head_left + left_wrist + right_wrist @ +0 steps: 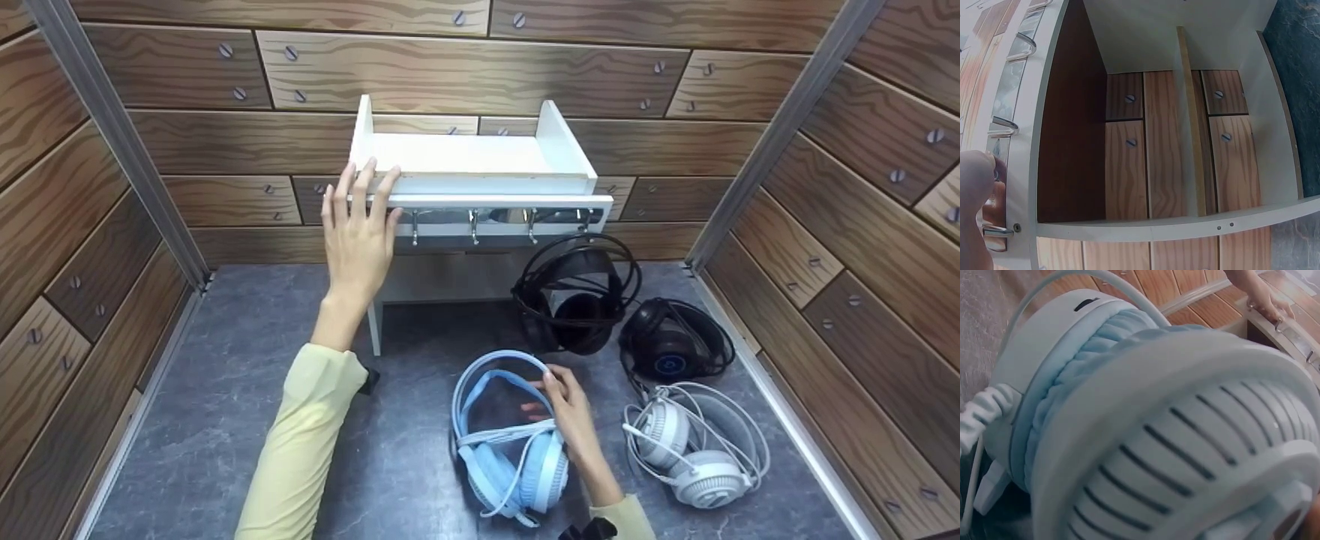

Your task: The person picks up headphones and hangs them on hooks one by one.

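Observation:
In the head view, light blue headphones [544, 469] with a thin cable wound across them are held by my right hand [574, 412] at the right side of the headband. The thumb lies on the band and the fingers reach inside it. Their ridged ear cup [1185, 455] fills the right wrist view. My left hand [360, 244] rests with spread, fairly straight fingers on the left end of a white rack [495, 201]. Metal hooks [473, 225] line the rack's front strip. Black headphones [577, 300] are just below the rightmost hook; whether they hang from it I cannot tell.
On the grey floor [225, 397] at right lie a second black headset [675, 341] and a white headset [712, 476]. Wood-patterned walls [450, 71] enclose the back and sides. The rack's underside shows a divider [1190, 124] in the left wrist view.

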### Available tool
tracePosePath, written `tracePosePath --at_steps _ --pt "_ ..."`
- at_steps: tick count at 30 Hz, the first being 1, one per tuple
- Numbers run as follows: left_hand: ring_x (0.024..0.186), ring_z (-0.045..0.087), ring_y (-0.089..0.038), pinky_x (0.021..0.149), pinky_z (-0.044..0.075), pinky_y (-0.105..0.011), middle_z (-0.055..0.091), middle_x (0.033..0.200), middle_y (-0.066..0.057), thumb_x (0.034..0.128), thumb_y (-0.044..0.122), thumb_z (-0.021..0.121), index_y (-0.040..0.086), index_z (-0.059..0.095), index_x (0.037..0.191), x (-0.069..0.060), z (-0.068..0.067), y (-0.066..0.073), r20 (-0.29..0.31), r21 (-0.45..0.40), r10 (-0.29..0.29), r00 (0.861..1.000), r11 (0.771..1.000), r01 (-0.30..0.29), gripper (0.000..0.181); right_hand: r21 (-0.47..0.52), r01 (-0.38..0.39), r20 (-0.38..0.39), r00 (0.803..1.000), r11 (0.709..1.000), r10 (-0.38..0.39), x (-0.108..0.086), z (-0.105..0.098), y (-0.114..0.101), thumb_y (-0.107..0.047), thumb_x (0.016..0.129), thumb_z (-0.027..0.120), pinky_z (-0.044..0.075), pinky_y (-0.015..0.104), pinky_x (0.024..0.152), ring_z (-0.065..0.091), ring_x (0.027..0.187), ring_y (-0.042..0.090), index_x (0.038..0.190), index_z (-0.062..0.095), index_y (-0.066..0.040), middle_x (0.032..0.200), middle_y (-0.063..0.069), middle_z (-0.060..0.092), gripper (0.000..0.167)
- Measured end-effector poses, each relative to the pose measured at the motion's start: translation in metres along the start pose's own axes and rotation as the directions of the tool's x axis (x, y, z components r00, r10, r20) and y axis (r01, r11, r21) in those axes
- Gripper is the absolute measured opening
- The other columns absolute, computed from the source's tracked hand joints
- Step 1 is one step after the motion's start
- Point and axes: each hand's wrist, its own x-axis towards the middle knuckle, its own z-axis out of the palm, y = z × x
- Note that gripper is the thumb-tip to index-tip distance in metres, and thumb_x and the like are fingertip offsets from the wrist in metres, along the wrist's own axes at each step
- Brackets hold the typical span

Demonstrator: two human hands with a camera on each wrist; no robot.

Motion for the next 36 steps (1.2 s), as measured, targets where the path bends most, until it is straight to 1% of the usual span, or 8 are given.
tracePosePath --at_steps 5,12,17,22,27,30,33,36 --pt "0.153 0.019 -0.029 0.123 0.015 -0.054 0.031 0.163 -0.003 0.1085 0.039 0.039 0.030 0.036 0.156 0.000 0.000 0.000 -0.005 0.003 0.001 1.000 1.000 -0.001 0.048 -0.025 0.042 -0.009 0.999 0.999 -0.042 -0.002 0.004 -0.003 -0.027 0.109 0.047 0.061 0.051 0.070 0.074 0.077 0.040 0.136 0.050 0.003 0.106 0.021 0.073 0.041" --pt "0.153 0.019 -0.028 0.123 0.013 -0.052 0.030 0.164 -0.003 0.1083 0.038 0.041 0.030 0.036 0.156 0.000 0.000 0.000 -0.003 -0.002 -0.001 1.000 1.000 0.001 0.048 0.022 0.098 -0.025 0.995 0.995 -0.097 -0.004 0.007 -0.011 -0.025 0.110 0.044 0.062 0.050 0.072 0.074 0.079 0.042 0.137 0.048 0.005 0.111 0.028 0.071 0.041" --pt "0.153 0.019 -0.028 0.124 0.012 -0.052 0.030 0.164 -0.003 0.1073 0.035 0.046 0.030 0.037 0.156 0.000 0.000 0.001 0.001 -0.008 0.001 1.000 1.000 -0.001 0.049 0.046 0.172 -0.041 0.985 0.984 -0.170 -0.006 0.010 -0.023 -0.024 0.110 0.042 0.061 0.052 0.072 0.072 0.079 0.047 0.137 0.049 0.004 0.113 0.031 0.069 0.039" --pt "0.153 0.018 -0.028 0.124 0.010 -0.051 0.030 0.164 -0.003 0.1084 0.038 0.041 0.030 0.036 0.156 0.000 0.000 0.000 0.002 -0.008 -0.002 1.000 1.000 0.002 0.048 0.079 0.230 -0.035 0.973 0.970 -0.228 -0.009 0.012 -0.034 -0.021 0.111 0.040 0.060 0.056 0.073 0.071 0.080 0.049 0.137 0.048 0.004 0.113 0.033 0.068 0.037" --pt "0.153 0.018 -0.028 0.125 0.008 -0.050 0.030 0.164 -0.003 0.1092 0.039 0.037 0.030 0.035 0.156 0.000 0.000 -0.001 0.002 0.001 -0.001 1.000 1.000 0.001 0.048 0.141 0.270 -0.030 0.963 0.952 -0.268 -0.011 0.011 -0.043 -0.018 0.111 0.039 0.059 0.056 0.073 0.074 0.077 0.040 0.137 0.046 0.005 0.112 0.029 0.069 0.036" --pt "0.153 0.018 -0.028 0.125 0.009 -0.050 0.030 0.164 -0.003 0.1091 0.039 0.037 0.030 0.036 0.156 0.000 0.001 -0.001 0.000 0.000 0.002 1.000 1.000 -0.002 0.048 0.154 0.291 -0.040 0.957 0.944 -0.288 -0.013 0.010 -0.049 -0.017 0.111 0.038 0.061 0.052 0.073 0.075 0.076 0.032 0.139 0.044 0.005 0.111 0.025 0.071 0.036" --pt "0.153 0.018 -0.028 0.124 0.010 -0.051 0.030 0.164 -0.003 0.1090 0.038 0.038 0.031 0.036 0.156 0.000 0.001 -0.001 0.001 -0.006 0.002 1.000 1.000 -0.002 0.048 0.157 0.309 -0.054 0.951 0.938 -0.304 -0.013 0.009 -0.054 -0.017 0.111 0.037 0.062 0.046 0.073 0.075 0.077 0.032 0.140 0.043 0.005 0.111 0.023 0.071 0.037" --pt "0.153 0.018 -0.028 0.124 0.010 -0.051 0.030 0.164 -0.003 0.1087 0.038 0.039 0.031 0.036 0.156 0.000 0.001 -0.001 -0.002 -0.007 0.000 1.000 1.000 0.000 0.048 0.168 0.318 -0.065 0.948 0.933 -0.312 -0.013 0.009 -0.059 -0.018 0.111 0.038 0.062 0.045 0.073 0.075 0.077 0.033 0.140 0.043 0.005 0.112 0.023 0.071 0.037"
